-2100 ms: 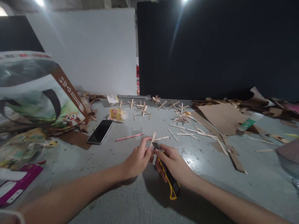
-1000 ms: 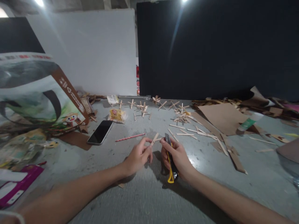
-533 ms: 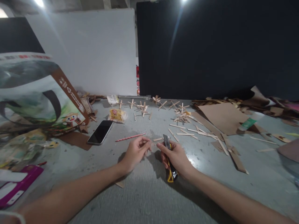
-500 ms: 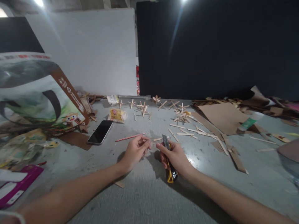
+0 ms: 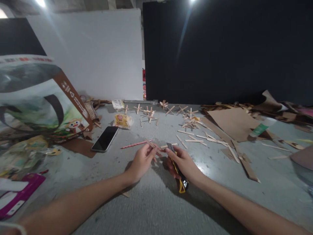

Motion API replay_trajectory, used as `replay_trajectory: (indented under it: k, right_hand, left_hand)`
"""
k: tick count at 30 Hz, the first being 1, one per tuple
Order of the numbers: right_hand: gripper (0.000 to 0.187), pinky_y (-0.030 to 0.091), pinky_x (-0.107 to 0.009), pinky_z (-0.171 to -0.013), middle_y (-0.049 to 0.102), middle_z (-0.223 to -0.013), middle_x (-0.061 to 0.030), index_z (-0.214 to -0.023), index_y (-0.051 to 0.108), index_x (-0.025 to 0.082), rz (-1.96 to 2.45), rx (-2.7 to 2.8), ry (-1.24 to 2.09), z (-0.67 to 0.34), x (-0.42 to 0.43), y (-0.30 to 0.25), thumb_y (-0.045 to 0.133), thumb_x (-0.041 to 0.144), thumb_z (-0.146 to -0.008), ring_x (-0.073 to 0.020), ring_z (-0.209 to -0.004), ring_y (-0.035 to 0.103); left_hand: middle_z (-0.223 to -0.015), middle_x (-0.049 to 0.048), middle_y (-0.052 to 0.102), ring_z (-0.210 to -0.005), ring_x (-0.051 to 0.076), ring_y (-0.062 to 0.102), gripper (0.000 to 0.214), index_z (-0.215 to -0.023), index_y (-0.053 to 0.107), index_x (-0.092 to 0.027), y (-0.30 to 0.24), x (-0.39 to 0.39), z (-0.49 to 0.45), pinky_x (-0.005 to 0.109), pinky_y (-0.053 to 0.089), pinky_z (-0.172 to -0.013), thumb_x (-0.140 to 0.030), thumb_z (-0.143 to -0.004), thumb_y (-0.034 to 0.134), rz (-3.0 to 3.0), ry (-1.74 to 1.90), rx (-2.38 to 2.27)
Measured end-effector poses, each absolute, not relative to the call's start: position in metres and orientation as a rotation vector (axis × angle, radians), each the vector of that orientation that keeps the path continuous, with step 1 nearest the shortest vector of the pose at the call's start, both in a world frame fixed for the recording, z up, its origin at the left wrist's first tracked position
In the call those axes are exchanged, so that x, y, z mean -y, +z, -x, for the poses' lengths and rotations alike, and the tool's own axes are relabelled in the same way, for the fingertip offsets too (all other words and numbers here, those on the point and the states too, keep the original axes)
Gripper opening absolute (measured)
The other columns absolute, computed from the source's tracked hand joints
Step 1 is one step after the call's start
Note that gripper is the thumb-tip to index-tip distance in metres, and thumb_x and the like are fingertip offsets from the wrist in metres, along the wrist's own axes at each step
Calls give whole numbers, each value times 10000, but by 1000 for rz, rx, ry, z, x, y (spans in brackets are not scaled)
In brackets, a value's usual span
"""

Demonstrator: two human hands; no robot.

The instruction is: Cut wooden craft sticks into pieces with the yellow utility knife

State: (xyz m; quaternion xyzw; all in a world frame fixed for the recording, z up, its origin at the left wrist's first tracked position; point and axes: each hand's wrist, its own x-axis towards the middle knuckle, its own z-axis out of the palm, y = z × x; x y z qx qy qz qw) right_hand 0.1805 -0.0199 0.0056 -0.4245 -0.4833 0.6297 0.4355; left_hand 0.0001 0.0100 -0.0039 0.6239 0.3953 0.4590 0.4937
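A: How far along are things looking?

B: Partway, I'm judging. Several crossed stick pieces [image 5: 170, 110] are sitting toward the back of the tabletop [image 5: 151, 209], while loose flat sticks [image 5: 216, 141] are lying to the right, so those are seeming left over for now.

A: And where is the current piece sitting?

B: Low over the tabletop, in front of the person: the left hand [image 5: 143, 159] is pinching a wooden piece [image 5: 152, 144] between thumb and fingers. Blur is hiding whether it's one stick or more.

A: What is the right hand [image 5: 182, 160] holding?

B: It's gripping a black-and-yellow utility knife [image 5: 179, 176], fingers wrapping the handle, with the blade end pointing forward. Its fingertips are hovering close to the wooden piece; whether they're touching it, I'm not managing to tell.
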Motion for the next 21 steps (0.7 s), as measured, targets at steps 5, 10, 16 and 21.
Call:
replay_trajectory:
  k: [5,10,16,21]
  right_hand:
    - [488,381,-210,-309,598,-552,72,-969,517,250,1008,1269,1648,-182,22,6,675,690,-830,-136,-364,558]
    - [497,432,-207,-342,617,-573,40,-909,595,209,966,1343,1673,-182,22,2,698,688,-823,-129,-392,593]
    - [518,461,-219,-355,638,-584,21,-872,598,204,983,1306,1654,-181,21,0,723,699,-787,-147,-419,625]
    - [561,456,-211,-347,635,-580,29,-886,590,200,980,1310,1649,-180,20,-1,724,731,-765,-144,-411,621]
  left_hand:
    - [-787,43,715,-631,170,674,436,-1043,622,-164,-4,-10,-1,295,552,-625,-565,-882,678,-1462,1038,-929]
    - [-684,3,633,-579,137,595,322,-881,658,-157,2,-6,0,245,460,-563,-476,-915,631,-1615,962,-963]
    - [-610,-11,578,-583,136,522,325,-777,665,-160,6,-5,0,237,380,-558,-441,-925,599,-1746,943,-1013]
    - [-589,-15,528,-586,130,453,348,-726,675,-153,8,-3,2,227,330,-532,-415,-935,582,-1838,921,-1042]
